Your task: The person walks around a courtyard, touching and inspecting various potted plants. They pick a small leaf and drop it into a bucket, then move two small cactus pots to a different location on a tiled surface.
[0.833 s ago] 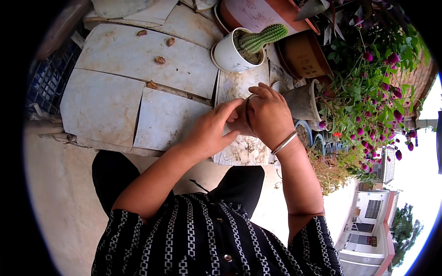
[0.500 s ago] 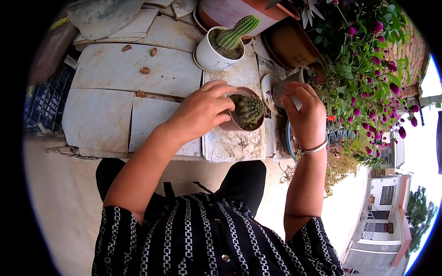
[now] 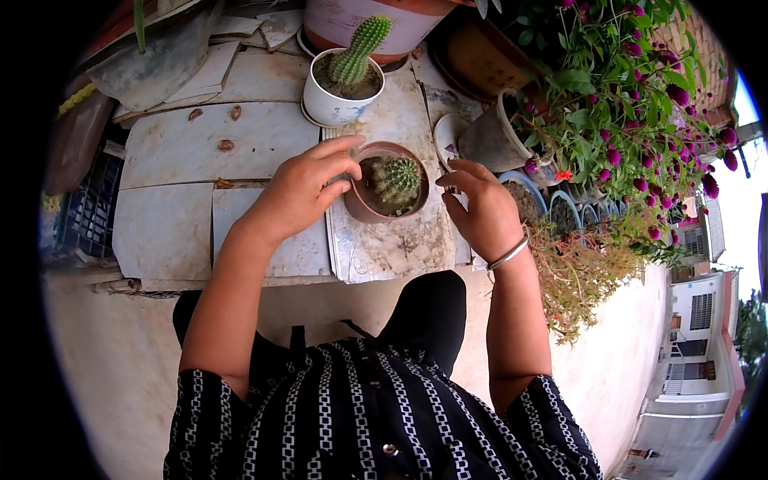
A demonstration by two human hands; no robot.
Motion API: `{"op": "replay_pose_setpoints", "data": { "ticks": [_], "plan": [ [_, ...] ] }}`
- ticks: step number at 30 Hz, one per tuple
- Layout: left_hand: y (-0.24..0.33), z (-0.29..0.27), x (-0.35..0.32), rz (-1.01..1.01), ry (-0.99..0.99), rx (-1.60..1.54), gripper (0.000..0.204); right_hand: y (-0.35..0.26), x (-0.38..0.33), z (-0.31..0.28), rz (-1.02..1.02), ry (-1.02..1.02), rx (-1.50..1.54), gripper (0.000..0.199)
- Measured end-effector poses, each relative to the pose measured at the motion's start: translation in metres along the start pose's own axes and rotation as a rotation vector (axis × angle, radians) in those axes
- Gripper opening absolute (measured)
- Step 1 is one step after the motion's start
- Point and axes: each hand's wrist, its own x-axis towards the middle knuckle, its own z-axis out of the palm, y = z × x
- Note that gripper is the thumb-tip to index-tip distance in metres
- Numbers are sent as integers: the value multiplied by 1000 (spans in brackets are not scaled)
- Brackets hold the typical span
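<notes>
A round, spiny cactus (image 3: 397, 179) grows in a small brown flowerpot (image 3: 376, 213), upright near the table's front edge. My left hand (image 3: 300, 190) is at the pot's left side, fingers apart, with the fingertips at the rim; whether they press on it I cannot tell. On the other side, my right hand (image 3: 482, 210), a silver bangle at its wrist, hovers with bent, parted fingers and nothing in them. A gap separates it from the pot. Behind stands a white pot (image 3: 340, 106) with a tall green cactus (image 3: 360, 54).
White boards (image 3: 200, 148) cover the tabletop, with a few dry brown bits on them. A large pink planter (image 3: 360, 24) stands at the back. Right of the pots are a tilted grey pot (image 3: 488, 142) and purple flowers (image 3: 612, 156). A blue crate (image 3: 86, 200) is at left.
My right hand has come down from beside the grey pot toward the small cactus. The left fingers have drawn back slightly at the rim. The whole view has shifted.
</notes>
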Motion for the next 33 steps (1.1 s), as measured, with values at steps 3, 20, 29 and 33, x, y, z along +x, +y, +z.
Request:
{"op": "replay_pose_setpoints", "data": {
  "ticks": [3, 20, 29, 33],
  "plan": [
    [6, 9, -10, -199, 227, -128, 27, 2, -2, -2, -10, 12, 44, 16],
    [-21, 38, 19, -289, 243, -695, 33, -18, 9, -18, -44, 182, 232, 22],
    [25, 70, -34, -219, 356, -241, 75, 10, 18, -9, 328, 218, 791, 17],
    [24, 80, -30, -235, 312, -201, 92, -12, 17, -19, 66, 216, 464, 41]
  ]
}}
